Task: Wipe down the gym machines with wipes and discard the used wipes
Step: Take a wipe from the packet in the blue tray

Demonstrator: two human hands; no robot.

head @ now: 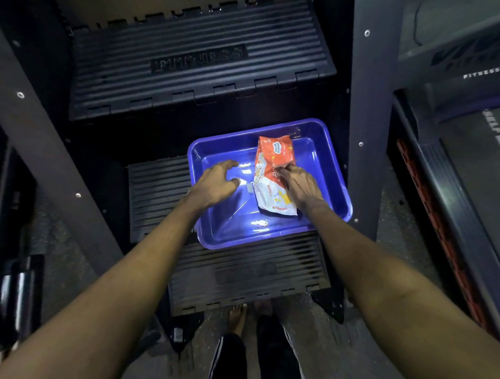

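Quick status from my end. The pack of wipes [273, 173] is lying flat in the blue tray [228, 217], and the tray sits on the lower step [251, 274] of the stair machine. The pack's long axis runs pretty much straight away from me, orange end far, white end near. It's right under the right hand [302, 185] and just to the right of the left hand [216, 182].

The hands are apart. The right one has its fingertips curled down onto the middle of the pack, and it looks like a pinch at about where the flap would be. I honestly can't tell if the flap is lifted or if a wipe is coming out. The left one hovers over the bare part of the tray beside the pack, fingers loosely bent, holding nothing and not touching the pack as far as I can see.

So the right hand is the one on the job. My guess is we're at the very start: get a wipe out first. The left hand is close enough to slide over and pin the near end of the pack so it doesn't lift with the pull.
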